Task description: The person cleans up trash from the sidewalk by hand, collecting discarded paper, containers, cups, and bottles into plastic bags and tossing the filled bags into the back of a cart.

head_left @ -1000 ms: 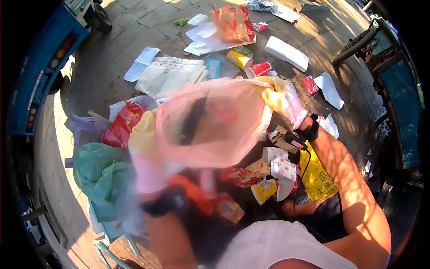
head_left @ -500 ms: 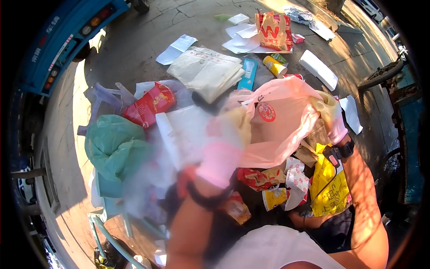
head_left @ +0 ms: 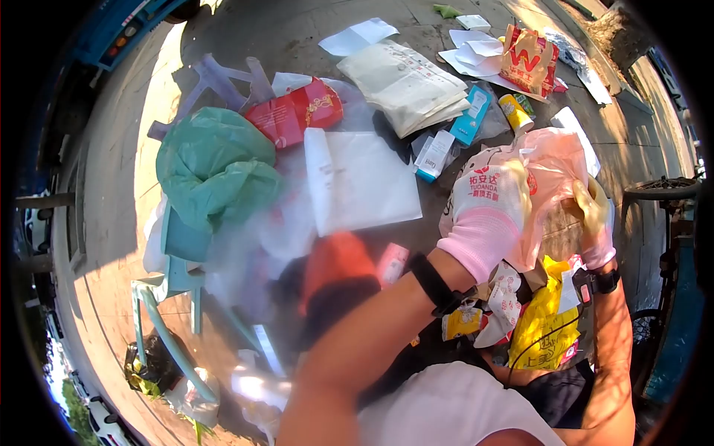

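Observation:
Both of my hands wear white gloves with pink cuffs and yellowish palms. My left hand (head_left: 487, 201) is at the left side of a pink plastic bag (head_left: 550, 160), its fingers closed on the bag and partly hidden behind its own back. At the bag's right edge, the fingers of my right hand (head_left: 593, 215) are bent around the plastic. Brown paper shows low behind the bag. Beneath my hands lie a yellow plastic bag (head_left: 547, 327) and crumpled white-and-red wrappers (head_left: 504, 305). A small white-and-blue box (head_left: 434, 154) lies just left of my left hand.
Left of my arms are a green plastic bag (head_left: 216, 167), a red carton (head_left: 294, 113) and a white paper sheet (head_left: 372, 182). Farther off lie folded newspapers (head_left: 405, 82), a blue box (head_left: 471, 115), a yellow cup (head_left: 515, 113) and a red-and-brown paper bag (head_left: 526, 63). A wheel (head_left: 658, 189) stands at right.
My left hand has moved right, closer to my right hand. The pink bag's wide-spread mouth has drawn narrower. The view has shifted, and the small white-and-blue box now shows.

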Motion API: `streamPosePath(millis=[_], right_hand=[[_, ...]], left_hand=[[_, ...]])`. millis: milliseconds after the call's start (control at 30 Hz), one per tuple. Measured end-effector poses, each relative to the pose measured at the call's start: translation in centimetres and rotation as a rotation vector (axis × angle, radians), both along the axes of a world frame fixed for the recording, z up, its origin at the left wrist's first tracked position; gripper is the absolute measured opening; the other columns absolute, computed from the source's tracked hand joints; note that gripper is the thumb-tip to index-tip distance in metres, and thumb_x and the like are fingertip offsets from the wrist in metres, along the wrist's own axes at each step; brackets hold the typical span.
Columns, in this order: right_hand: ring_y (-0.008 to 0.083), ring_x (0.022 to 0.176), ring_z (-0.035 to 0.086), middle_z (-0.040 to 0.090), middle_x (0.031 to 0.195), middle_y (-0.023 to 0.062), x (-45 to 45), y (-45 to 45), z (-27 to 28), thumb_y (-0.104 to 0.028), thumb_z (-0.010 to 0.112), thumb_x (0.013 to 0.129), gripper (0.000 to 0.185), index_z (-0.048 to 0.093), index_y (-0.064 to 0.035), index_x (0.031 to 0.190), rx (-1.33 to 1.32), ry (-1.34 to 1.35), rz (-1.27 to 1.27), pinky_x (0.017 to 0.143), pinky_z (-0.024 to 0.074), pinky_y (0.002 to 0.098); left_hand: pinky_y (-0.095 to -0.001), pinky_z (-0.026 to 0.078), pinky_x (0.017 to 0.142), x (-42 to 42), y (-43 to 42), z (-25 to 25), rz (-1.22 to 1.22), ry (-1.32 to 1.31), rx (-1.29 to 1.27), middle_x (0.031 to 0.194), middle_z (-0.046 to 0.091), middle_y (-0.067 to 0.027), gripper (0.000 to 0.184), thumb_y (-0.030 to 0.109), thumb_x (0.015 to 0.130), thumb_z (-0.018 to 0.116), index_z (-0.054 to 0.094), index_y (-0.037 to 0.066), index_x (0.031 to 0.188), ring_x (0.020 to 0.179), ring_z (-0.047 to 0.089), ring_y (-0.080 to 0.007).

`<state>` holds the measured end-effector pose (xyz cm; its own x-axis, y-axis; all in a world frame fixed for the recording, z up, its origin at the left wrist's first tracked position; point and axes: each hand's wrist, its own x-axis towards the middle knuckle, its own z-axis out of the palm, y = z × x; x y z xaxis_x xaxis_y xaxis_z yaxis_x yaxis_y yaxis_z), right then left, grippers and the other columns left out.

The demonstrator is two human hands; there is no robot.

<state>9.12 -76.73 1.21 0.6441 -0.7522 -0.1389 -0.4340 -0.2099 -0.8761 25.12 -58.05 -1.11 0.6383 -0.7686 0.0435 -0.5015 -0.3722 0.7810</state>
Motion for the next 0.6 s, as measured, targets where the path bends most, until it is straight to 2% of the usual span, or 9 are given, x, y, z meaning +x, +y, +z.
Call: streamPosePath(millis=[67,133,200,267,367,400,467,500,600], right_hand=[[0.0101,0.090,0.063,0.065,0.106,0.0017,-0.4,-0.2,-0.4,-0.038,0.062,0.104,0.049,0.063,0.0002,0.134,0.017,0.011,-0.049,0.080,0.0522,0.0257],[0.0098,0.088,0.062,0.066,0.101,0.0008,-0.2,-0.1,-0.1,-0.036,0.062,0.104,0.042,0.067,-0.0019,0.127,0.048,-0.021,-0.038,0.082,0.0524,0.0275],[0.0120,0.090,0.065,0.070,0.102,0.0025,-0.7,-0.4,-0.1,-0.036,0.062,0.104,0.039,0.068,-0.0039,0.124,0.084,-0.024,-0.043,0.087,0.0535,0.0291],[0.0165,0.100,0.068,0.069,0.110,0.0055,-1.2,-1.2,-1.3,-0.040,0.061,0.104,0.049,0.062,-0.0040,0.136,0.186,-0.028,-0.066,0.095,0.0551,0.0325],[0.0245,0.112,0.070,0.070,0.120,0.0107,-3.4,-2.1,-3.2,-0.047,0.057,0.105,0.059,0.053,-0.0082,0.149,0.292,-0.095,-0.085,0.101,0.0561,0.0405],[0.0252,0.111,0.070,0.069,0.119,0.0107,-2.9,-1.3,-2.5,-0.050,0.057,0.105,0.061,0.051,-0.0095,0.150,0.346,-0.121,-0.114,0.096,0.0570,0.0396],[0.0274,0.110,0.071,0.064,0.133,0.0114,-2.1,-0.7,-1.1,-0.053,0.054,0.106,0.065,0.047,-0.0097,0.153,0.340,-0.045,-0.204,0.088,0.0583,0.0388],[0.0277,0.110,0.071,0.058,0.142,0.0113,-2.1,-0.2,-0.7,-0.054,0.053,0.106,0.067,0.044,-0.0094,0.154,0.271,-0.019,-0.199,0.089,0.0586,0.0385],[0.0273,0.112,0.070,0.055,0.144,0.0127,-3.9,-0.2,0.8,-0.054,0.053,0.106,0.070,0.043,-0.0046,0.154,0.161,-0.049,-0.001,0.097,0.0572,0.0399]], left_hand=[[-0.0443,0.054,0.092,0.5,0.3,-0.1,-0.089,0.105,0.052,0.120,0.072,-0.0155,0.028,0.027,0.096,0.062,0.070,0.013,0.119,0.108,0.071,-0.0340],[-0.0443,0.055,0.080,-0.2,0.1,-1.1,0.029,-0.041,-0.123,0.099,0.072,-0.0144,0.016,0.022,0.091,0.066,0.069,0.011,0.104,0.094,0.071,-0.0354],[-0.0437,0.056,0.077,-0.8,0.0,-1.1,0.055,-0.110,-0.150,0.096,0.072,-0.0136,0.014,0.021,0.091,0.067,0.069,0.011,0.101,0.092,0.071,-0.0349],[-0.0427,0.056,0.084,-1.0,0.5,-0.4,-0.009,-0.105,-0.022,0.108,0.074,-0.0131,0.021,0.023,0.094,0.064,0.072,0.012,0.110,0.102,0.072,-0.0326],[-0.0447,0.055,0.073,-0.2,0.6,-1.9,0.112,-0.252,-0.241,0.088,0.070,-0.0156,0.012,0.018,0.091,0.066,0.068,0.010,0.100,0.084,0.070,-0.0379],[-0.0450,0.055,0.070,0.7,0.5,-0.3,0.112,-0.041,-0.232,0.082,0.069,-0.0176,0.011,0.018,0.093,0.066,0.068,0.008,0.097,0.081,0.070,-0.0387],[-0.0434,0.054,0.069,0.9,0.7,-0.9,0.098,-0.009,-0.332,0.083,0.071,-0.0196,0.018,0.021,0.097,0.064,0.071,0.004,0.094,0.079,0.070,-0.0386],[-0.0432,0.054,0.069,1.0,0.6,-0.3,0.096,0.019,-0.300,0.083,0.071,-0.0197,0.019,0.021,0.097,0.064,0.072,0.004,0.094,0.079,0.070,-0.0385],[-0.0426,0.053,0.069,1.9,0.8,2.1,0.134,0.070,-0.173,0.083,0.072,-0.0198,0.023,0.023,0.099,0.063,0.073,0.004,0.094,0.079,0.071,-0.0382]])
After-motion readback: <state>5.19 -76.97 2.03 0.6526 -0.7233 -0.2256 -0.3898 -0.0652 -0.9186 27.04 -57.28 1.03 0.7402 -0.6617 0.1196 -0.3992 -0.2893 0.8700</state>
